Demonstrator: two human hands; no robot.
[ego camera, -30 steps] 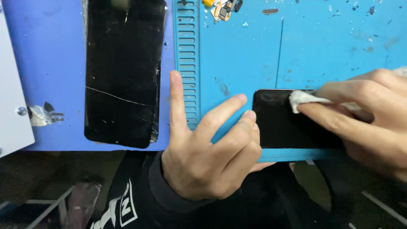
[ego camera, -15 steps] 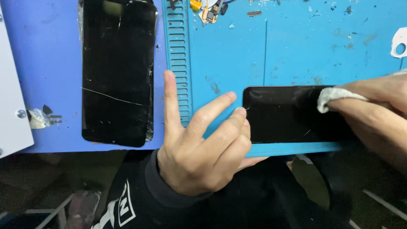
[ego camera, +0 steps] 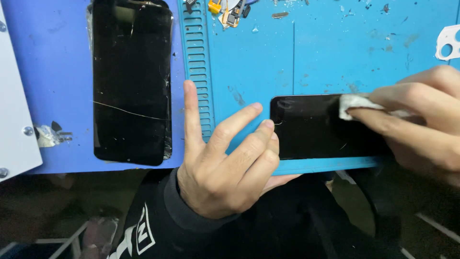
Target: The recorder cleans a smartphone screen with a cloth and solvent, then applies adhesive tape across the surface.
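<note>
On the blue mat [ego camera: 249,62] at the near edge of the bench, a black phone [ego camera: 311,127] lies flat on its long side, and both hands are on it. The left hand [ego camera: 225,168] is spread, fingers apart, its middle fingertips pressing the phone's left end to pin it down while the index finger points away up the mat. The right hand [ego camera: 421,120] is pinched together on a small white wipe [ego camera: 354,101], pressed onto the glass right of centre. Compared with a second ago, the wipe sits further right on the screen, and the phone shows more bare glass on its left half, with faint smears near the upper left corner. That reads as a wiping stroke running rightwards, with the left part looking already covered. Well apart to the left, a second black screen [ego camera: 132,81] with a long crack lies upright on the darker blue pad. Small loose parts [ego camera: 225,9] sit at the far edge.
</note>
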